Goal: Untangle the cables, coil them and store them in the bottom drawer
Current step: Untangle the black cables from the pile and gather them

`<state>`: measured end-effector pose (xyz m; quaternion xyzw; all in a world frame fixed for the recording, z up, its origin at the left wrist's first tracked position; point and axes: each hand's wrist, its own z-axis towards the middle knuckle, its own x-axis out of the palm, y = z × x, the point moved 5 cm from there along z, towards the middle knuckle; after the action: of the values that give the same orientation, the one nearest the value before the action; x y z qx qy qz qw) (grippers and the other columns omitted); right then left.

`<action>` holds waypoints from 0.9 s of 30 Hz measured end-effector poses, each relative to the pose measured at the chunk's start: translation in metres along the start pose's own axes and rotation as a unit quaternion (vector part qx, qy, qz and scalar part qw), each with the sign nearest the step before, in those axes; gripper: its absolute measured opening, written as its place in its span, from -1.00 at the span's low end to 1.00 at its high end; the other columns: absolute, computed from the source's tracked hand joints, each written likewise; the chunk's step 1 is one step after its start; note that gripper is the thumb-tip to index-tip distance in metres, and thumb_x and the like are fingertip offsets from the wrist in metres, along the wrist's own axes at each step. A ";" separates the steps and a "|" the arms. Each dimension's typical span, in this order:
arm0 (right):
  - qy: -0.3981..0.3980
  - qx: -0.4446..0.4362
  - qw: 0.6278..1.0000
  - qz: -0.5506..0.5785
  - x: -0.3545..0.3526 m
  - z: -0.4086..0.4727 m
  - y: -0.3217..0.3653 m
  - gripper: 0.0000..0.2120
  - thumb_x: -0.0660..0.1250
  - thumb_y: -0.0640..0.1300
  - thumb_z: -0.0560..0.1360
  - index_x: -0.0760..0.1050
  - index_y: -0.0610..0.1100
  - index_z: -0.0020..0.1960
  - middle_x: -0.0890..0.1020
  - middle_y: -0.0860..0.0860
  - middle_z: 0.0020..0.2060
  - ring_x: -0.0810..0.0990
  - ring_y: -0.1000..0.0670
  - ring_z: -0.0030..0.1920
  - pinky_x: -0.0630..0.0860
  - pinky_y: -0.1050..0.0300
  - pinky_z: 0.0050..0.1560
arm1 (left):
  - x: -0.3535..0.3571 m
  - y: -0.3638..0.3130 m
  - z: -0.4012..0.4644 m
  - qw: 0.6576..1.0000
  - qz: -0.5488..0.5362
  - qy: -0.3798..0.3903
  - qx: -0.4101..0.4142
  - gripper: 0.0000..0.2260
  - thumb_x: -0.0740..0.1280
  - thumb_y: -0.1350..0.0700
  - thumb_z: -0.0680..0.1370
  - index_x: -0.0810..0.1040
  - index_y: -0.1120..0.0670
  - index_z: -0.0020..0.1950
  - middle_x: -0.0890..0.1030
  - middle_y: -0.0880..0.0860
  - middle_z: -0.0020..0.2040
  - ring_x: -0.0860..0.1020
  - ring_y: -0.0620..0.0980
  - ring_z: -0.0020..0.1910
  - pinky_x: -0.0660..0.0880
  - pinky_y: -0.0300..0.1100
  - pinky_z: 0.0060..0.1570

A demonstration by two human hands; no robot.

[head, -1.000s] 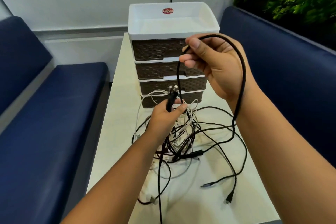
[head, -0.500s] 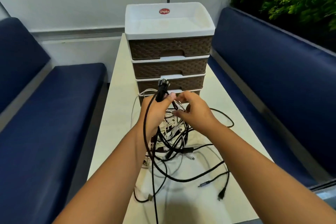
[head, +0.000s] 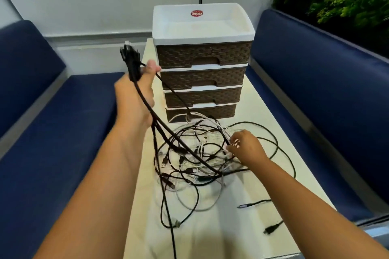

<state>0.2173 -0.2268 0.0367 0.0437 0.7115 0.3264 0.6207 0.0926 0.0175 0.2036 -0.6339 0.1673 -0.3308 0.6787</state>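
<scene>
left hand (head: pixel 134 94) raised, fingers (head: pixel 152 68) curled round a bundle of black cable ends (head: pixel 131 60); plugs stick up above the grip. taut black strands run down and right from those fingers into the cable tangle (head: pixel 197 153) of black and white leads on the pale surface (head: pixel 242 235). right hand (head: pixel 246 148) low, at the tangle's right edge, its fingers (head: pixel 232 143) bent into the white leads; whether they actually pinch one, cannot tell. drawer unit (head: pixel 203 63) stands just beyond the tangle, right of the raised fingers, all four drawers closed. bottom drawer (head: pixel 201 113) touches the heap's far edge. loose plug ends (head: pixel 271 229) lie near the right forearm.
</scene>
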 end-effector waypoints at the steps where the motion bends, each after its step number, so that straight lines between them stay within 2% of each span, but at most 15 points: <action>1: 0.000 0.009 1.000 0.012 0.000 -0.002 -0.004 -0.83 0.49 -0.10 0.42 0.61 -0.13 -0.03 0.54 -0.03 -0.06 0.57 -0.08 -0.02 0.29 0.20 -0.16 | -0.001 -0.007 0.002 1.000 0.001 0.021 0.004 -0.77 0.37 -0.07 0.55 0.66 0.09 -0.04 0.31 0.00 -0.43 0.17 -0.10 -0.51 0.12 -0.27 -0.53; 3: -0.020 0.009 1.000 0.004 -0.006 -0.002 -0.002 -0.77 0.48 -0.05 0.44 0.61 -0.09 0.06 0.58 -0.06 0.07 0.55 -0.08 0.06 0.39 0.15 -0.04 | 0.002 -0.014 -0.004 0.997 0.024 0.069 0.000 -0.77 0.37 -0.08 0.55 0.66 0.06 -0.05 0.20 0.05 -0.39 0.10 -0.09 -0.51 0.04 -0.25 -0.55; 5: -0.071 -0.014 0.997 -0.027 -0.023 -0.002 0.016 -0.76 0.42 0.00 0.49 0.59 -0.02 0.13 0.55 -0.03 0.17 0.49 -0.10 0.17 0.42 0.07 0.12 | 0.009 -0.017 -0.017 0.994 0.053 0.097 -0.019 -0.81 0.38 -0.09 0.54 0.66 0.01 -0.11 0.21 0.05 -0.39 0.11 -0.10 -0.52 0.14 -0.33 -0.59; 6: -0.095 -0.028 0.995 -0.007 -0.034 -0.004 0.030 -0.79 0.39 0.00 0.52 0.58 0.00 0.14 0.55 0.00 0.16 0.48 -0.07 0.18 0.41 0.08 0.13 | 0.012 -0.018 -0.024 0.992 0.064 0.106 -0.032 -0.81 0.39 -0.10 0.53 0.67 -0.01 -0.13 0.24 0.03 -0.40 0.11 -0.11 -0.53 0.16 -0.34 -0.59; 8: -0.104 -0.049 0.986 0.119 -0.062 -0.012 0.059 -0.87 0.32 -0.03 0.57 0.58 0.01 0.09 0.57 0.05 0.07 0.54 0.00 0.09 0.44 0.15 0.05 | 0.016 -0.019 -0.036 0.986 0.080 0.132 -0.060 -0.79 0.40 -0.13 0.51 0.68 -0.01 -0.14 0.26 -0.06 -0.47 0.10 -0.10 -0.52 0.09 -0.27 -0.53; 11: -0.062 -0.098 0.929 0.352 -0.109 -0.043 0.105 -0.80 0.22 0.00 0.62 0.60 -0.01 0.08 0.65 0.09 -0.05 0.63 0.05 -0.06 0.55 0.16 -0.06 | 0.025 -0.020 -0.058 0.971 0.087 0.202 -0.094 -0.79 0.39 -0.07 0.53 0.67 0.05 -0.08 0.23 -0.10 -0.50 0.09 -0.10 -0.50 0.01 -0.21 -0.50; 13: -0.010 -0.154 0.898 0.412 -0.132 -0.069 0.127 -0.74 0.19 0.05 0.62 0.59 -0.05 0.09 0.67 0.03 0.00 0.65 0.00 -0.04 0.57 0.05 -0.01 | 0.032 -0.022 -0.077 0.962 0.093 0.235 -0.106 -0.81 0.39 -0.03 0.53 0.65 0.08 -0.08 0.23 -0.10 -0.50 0.10 -0.12 -0.51 0.01 -0.25 -0.53; 15: 0.068 -0.182 0.887 0.418 -0.144 -0.091 0.138 -0.71 0.24 0.07 0.58 0.55 -0.11 0.13 0.68 -0.03 -0.02 0.68 -0.07 -0.05 0.58 -0.02 0.05 | 0.039 -0.022 -0.092 0.959 0.081 0.247 -0.115 -0.85 0.40 0.00 0.52 0.59 0.08 -0.09 0.23 -0.11 -0.50 0.11 -0.15 -0.55 0.01 -0.28 -0.55; 17: 0.134 -0.177 0.892 0.394 -0.148 -0.107 0.138 -0.71 0.32 0.00 0.54 0.48 -0.12 0.19 0.68 -0.08 -0.07 0.69 -0.10 -0.07 0.60 -0.07 0.07 | 0.042 -0.023 -0.105 0.960 0.062 0.246 -0.119 -0.83 0.41 0.03 0.52 0.55 0.12 -0.03 0.23 -0.10 -0.48 0.12 -0.16 -0.56 0.03 -0.31 -0.57; 20: 0.158 -0.177 0.896 0.374 -0.154 -0.124 0.128 -0.67 0.38 -0.13 0.51 0.42 -0.09 0.24 0.67 -0.16 -0.05 0.69 -0.12 -0.04 0.62 -0.07 0.07 | 0.047 -0.032 -0.129 0.955 0.040 0.272 -0.108 -0.69 0.42 0.00 0.48 0.59 0.20 0.07 0.22 -0.11 -0.49 0.12 -0.16 -0.55 0.03 -0.33 -0.57; 23: 0.139 -0.206 0.901 0.355 -0.164 -0.141 0.117 -0.70 0.39 -0.20 0.53 0.45 -0.08 0.24 0.65 -0.10 -0.09 0.64 -0.04 -0.15 0.57 0.08 -0.14 | 0.057 -0.049 -0.162 0.943 0.007 0.318 -0.098 -0.61 0.43 -0.04 0.39 0.58 0.21 0.07 0.24 -0.14 -0.52 0.12 -0.20 -0.57 0.00 -0.31 -0.55; 25: 0.175 -0.228 0.883 0.370 -0.167 -0.155 0.109 -0.73 0.35 -0.23 0.55 0.48 -0.17 0.23 0.64 -0.10 -0.12 0.59 -0.03 -0.22 0.50 0.12 -0.24 | 0.064 -0.059 -0.180 0.935 0.000 0.343 -0.086 -0.69 0.47 -0.02 0.41 0.59 0.18 0.01 0.25 -0.13 -0.52 0.12 -0.19 -0.57 -0.01 -0.31 -0.55; 27: 0.210 -0.250 0.860 0.392 -0.172 -0.173 0.100 -0.86 0.31 -0.26 0.55 0.52 -0.26 0.10 0.63 -0.16 -0.16 0.55 -0.06 -0.28 0.48 0.14 -0.30 | 0.070 -0.062 -0.195 0.933 0.013 0.349 -0.085 -0.75 0.47 0.01 0.42 0.59 0.13 -0.02 0.24 -0.11 -0.51 0.11 -0.18 -0.57 -0.02 -0.30 -0.55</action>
<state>0.0643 -0.2995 0.2384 0.0922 0.6435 0.7112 0.2676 0.0024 -0.1735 0.2497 -0.5318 0.4296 -0.5066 0.5253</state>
